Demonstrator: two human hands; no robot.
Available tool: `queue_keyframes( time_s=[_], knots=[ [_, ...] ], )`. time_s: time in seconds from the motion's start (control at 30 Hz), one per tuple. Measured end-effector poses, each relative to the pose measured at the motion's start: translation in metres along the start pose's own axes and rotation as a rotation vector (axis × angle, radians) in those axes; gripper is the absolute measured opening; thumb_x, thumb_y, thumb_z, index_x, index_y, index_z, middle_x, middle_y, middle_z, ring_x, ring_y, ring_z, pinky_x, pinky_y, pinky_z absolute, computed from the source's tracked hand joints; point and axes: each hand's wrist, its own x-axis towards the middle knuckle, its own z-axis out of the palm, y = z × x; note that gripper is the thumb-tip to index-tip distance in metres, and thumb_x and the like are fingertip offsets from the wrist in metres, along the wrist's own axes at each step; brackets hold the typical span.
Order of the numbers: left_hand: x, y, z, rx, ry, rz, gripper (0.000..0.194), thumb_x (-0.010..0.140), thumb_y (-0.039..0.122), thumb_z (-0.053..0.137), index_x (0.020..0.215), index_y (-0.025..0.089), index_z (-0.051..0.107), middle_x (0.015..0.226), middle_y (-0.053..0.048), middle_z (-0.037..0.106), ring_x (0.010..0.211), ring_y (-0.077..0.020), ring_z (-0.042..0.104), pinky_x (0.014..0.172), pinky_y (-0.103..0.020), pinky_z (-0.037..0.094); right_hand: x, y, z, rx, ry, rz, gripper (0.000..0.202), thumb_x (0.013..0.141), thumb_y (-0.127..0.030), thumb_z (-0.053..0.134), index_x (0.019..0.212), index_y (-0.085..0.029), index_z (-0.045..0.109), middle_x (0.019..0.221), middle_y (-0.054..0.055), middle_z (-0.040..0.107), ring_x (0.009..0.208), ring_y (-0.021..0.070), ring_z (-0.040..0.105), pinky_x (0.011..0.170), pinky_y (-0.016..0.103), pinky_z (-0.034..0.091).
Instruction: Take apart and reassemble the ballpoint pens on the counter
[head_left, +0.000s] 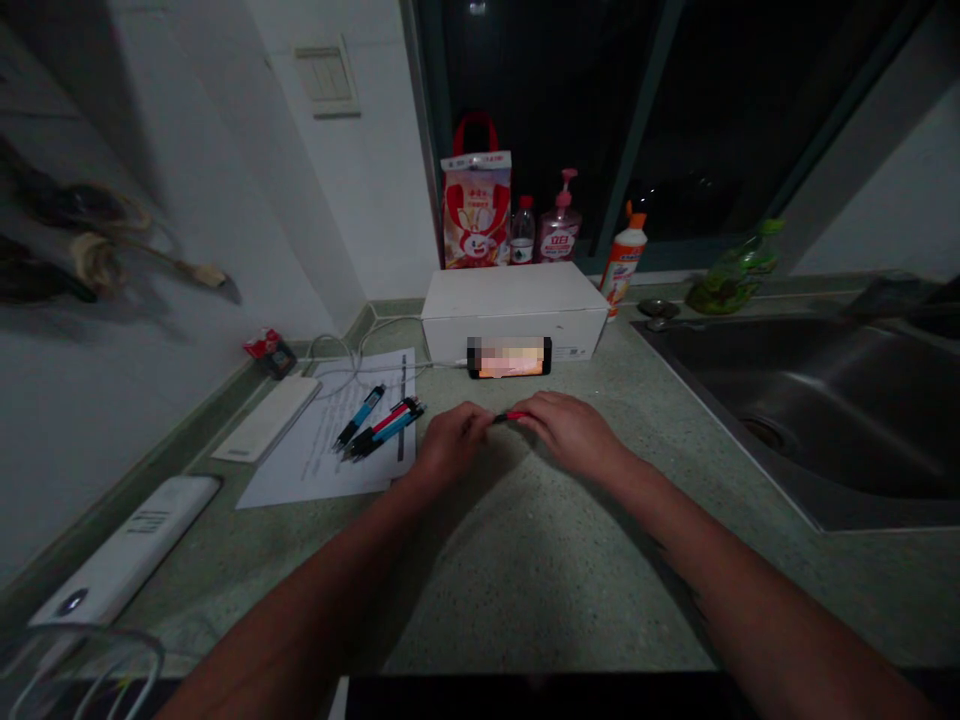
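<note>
**A left hand [453, 438] and a right hand [564, 428] are gripping one slim red-and-black pen [510, 416]**

A speckled grey-green surface [540, 590] is stretching beneath everything, with a grey metal sink [690, 400] sitting in its right side. At the back, a long white rectangular box [517, 296] is standing below the dark window. To the left of the hands, a white printed paper sheet [307, 465] is lying flat.

The left hand is curling inward, its thumb and fingers pinching the pen's black end. The right hand is reaching in from the other side, its fingertips closing tightly around the red end. Between them, a short middle length of the pen is showing, lying nearly level; whether it is touching the surface, one cannot tell.

Beyond the hands, a black rectangular phone [531, 366] with a lit screen is standing on its long edge before the box. On the paper, a blue-and-black pen [361, 414] is lying beside a bunch of red, blue and black pens [390, 428].
</note>
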Motion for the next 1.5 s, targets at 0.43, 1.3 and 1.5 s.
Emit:
queue_keyframes(
  time_s=[0.43,1.3,1.5],
  knots=[
    [-0.002,0.006,0.005,0.016,0.018,0.063,0.013,0.086,0.029,0.068,0.098,0.022,0.071,0.095,-0.004,0.077,0.091,-0.0214,0.071,0.084,-0.033,0.053,0.007,-0.010,-0.002,-0.157,-0.044,-0.034,0.019,0.103,-0.027,0.058,0.105,-0.019,0.075,0.100,0.009,0.076,0.094,0.0248,0.069,0.082,0.036,0.045],
    [-0.006,0.012,-0.005,0.174,0.115,0.093,0.010,0.092,0.025,0.061,0.091,0.021,0.071,0.093,-0.005,0.074,0.088,-0.0218,0.068,0.082,-0.035,0.051,-0.005,0.016,0.002,0.045,0.300,0.258,0.029,0.103,-0.029,0.050,0.114,-0.020,0.075,0.107,0.013,0.074,0.097,0.0273,0.067,0.084,0.039,0.050],
    [-0.016,0.018,0.007,0.333,-0.125,0.267,0.008,0.085,0.020,0.068,0.087,0.021,0.075,0.089,-0.006,0.071,0.087,-0.0239,0.064,0.082,-0.038,0.048,-0.005,0.021,0.017,0.352,0.319,0.373,0.029,0.103,-0.030,0.050,0.121,-0.021,0.070,0.099,0.009,0.079,0.091,0.0237,0.073,0.079,0.034,0.053]
  ],
)
